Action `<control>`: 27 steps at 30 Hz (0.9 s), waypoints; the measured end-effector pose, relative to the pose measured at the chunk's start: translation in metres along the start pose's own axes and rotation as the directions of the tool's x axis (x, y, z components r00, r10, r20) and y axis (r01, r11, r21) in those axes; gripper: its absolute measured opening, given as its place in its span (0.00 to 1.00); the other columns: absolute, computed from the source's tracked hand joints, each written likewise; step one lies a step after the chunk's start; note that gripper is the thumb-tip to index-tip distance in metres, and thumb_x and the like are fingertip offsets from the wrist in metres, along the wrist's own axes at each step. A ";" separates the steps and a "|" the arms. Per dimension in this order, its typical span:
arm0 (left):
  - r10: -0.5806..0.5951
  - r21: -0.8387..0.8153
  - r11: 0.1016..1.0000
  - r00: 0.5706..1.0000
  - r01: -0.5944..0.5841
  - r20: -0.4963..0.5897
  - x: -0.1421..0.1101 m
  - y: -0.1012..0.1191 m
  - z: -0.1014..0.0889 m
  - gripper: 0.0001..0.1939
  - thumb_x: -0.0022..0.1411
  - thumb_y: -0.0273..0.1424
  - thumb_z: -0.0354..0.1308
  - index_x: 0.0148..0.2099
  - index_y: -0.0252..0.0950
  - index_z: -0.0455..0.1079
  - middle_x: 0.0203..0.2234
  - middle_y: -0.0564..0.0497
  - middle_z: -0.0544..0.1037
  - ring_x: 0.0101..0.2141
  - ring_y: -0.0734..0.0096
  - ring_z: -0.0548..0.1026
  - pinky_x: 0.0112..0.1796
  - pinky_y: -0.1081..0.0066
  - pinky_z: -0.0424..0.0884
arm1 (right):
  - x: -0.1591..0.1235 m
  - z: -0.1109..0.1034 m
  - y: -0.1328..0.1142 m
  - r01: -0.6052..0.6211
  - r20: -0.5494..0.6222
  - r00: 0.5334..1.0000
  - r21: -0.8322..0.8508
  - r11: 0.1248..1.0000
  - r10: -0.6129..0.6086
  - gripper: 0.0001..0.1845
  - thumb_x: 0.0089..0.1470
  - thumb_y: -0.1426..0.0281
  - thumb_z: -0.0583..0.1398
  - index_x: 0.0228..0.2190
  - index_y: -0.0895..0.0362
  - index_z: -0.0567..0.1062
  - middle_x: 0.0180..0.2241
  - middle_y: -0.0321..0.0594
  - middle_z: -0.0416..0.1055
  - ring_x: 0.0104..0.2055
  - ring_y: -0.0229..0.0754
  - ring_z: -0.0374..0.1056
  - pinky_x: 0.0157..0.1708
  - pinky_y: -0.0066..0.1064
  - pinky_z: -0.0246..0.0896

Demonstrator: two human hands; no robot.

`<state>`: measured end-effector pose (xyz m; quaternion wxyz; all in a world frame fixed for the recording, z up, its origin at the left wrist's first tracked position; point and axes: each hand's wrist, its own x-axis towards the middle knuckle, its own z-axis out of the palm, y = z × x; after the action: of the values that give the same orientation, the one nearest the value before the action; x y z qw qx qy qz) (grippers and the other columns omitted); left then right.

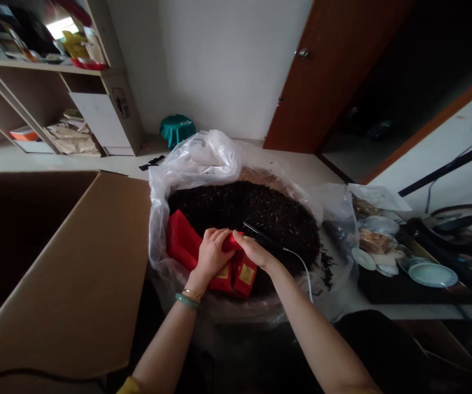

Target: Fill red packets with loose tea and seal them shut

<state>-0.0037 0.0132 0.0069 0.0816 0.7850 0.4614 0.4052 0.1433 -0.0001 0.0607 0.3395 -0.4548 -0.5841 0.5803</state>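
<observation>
A wide, plastic-lined container (215, 164) full of dark dry flakes, like loose tea leaves (285, 210), lies before me. Over its near side, my left hand (213, 253) and my right hand (253, 250) close from both sides on a small red packet (231, 242). The fingers cover much of it. Below the hands are red packets with yellow labels (246, 274). A larger red bag (179, 238) rests on the leaves to the left of my left hand. Just past my right hand, a dark, thin device (263, 234) with a white cable (304, 265) lies on the leaves.
A big open cardboard box (75, 273) stands at the left. On the right, a dark table (387, 295) bears a clear tub (378, 235), a pale green-white bowl (433, 273) and small cups. Behind are shelves (39, 67), a teal-covered stool (177, 130) and a brown door (322, 71).
</observation>
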 end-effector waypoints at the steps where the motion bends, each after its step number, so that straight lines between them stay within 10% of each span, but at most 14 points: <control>1: -0.022 -0.006 1.000 0.999 0.022 -0.030 0.000 -0.001 0.000 0.21 0.49 0.27 0.64 0.48 0.37 0.70 0.43 0.47 0.77 0.43 0.58 0.69 0.45 0.61 0.70 | 0.001 -0.003 -0.002 0.014 -0.029 0.999 -0.044 0.999 -0.015 0.36 0.51 0.40 0.49 0.25 0.59 0.76 0.25 0.40 0.75 0.36 0.46 0.71 0.46 0.41 0.63; 7: -0.205 -0.092 0.977 0.959 0.191 -0.194 0.003 -0.007 0.000 0.23 0.47 0.26 0.65 0.48 0.37 0.71 0.38 0.48 0.78 0.40 0.61 0.70 0.42 0.62 0.72 | 0.039 -0.035 -0.002 0.083 -0.473 0.855 -0.280 0.956 -0.213 0.29 0.58 0.50 0.46 0.33 0.57 0.76 0.37 0.47 0.76 0.42 0.46 0.71 0.46 0.40 0.64; 11: -0.256 -0.135 0.964 0.941 0.230 -0.221 0.003 -0.009 0.000 0.23 0.46 0.26 0.65 0.48 0.37 0.71 0.38 0.47 0.77 0.40 0.62 0.71 0.42 0.63 0.72 | 0.086 -0.031 0.003 -0.142 -0.301 0.946 -0.726 0.673 -0.125 0.32 0.50 0.65 0.61 0.56 0.57 0.63 0.60 0.52 0.57 0.62 0.53 0.53 0.57 0.43 0.52; 15: -0.322 -0.177 0.943 0.913 0.283 -0.252 0.003 -0.012 0.001 0.24 0.45 0.27 0.65 0.48 0.36 0.70 0.36 0.47 0.76 0.39 0.63 0.72 0.39 0.66 0.73 | 0.112 -0.011 0.009 -0.252 -0.224 0.968 -0.867 0.430 0.117 0.31 0.55 0.64 0.57 0.60 0.51 0.57 0.62 0.55 0.48 0.60 0.60 0.52 0.51 0.48 0.55; 27: -0.420 -0.214 0.904 0.865 0.370 -0.276 0.004 -0.017 0.002 0.24 0.45 0.29 0.66 0.48 0.37 0.70 0.36 0.47 0.74 0.38 0.63 0.72 0.37 0.65 0.74 | 0.105 0.001 0.025 -0.234 -0.202 0.972 -0.890 0.392 0.121 0.17 0.59 0.66 0.51 0.48 0.53 0.70 0.52 0.52 0.58 0.49 0.53 0.63 0.44 0.40 0.61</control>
<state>-0.0118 0.0262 -0.0008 0.1484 0.5897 0.5870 0.5344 0.1088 0.0942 0.0227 0.0053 -0.6548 -0.7342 0.1795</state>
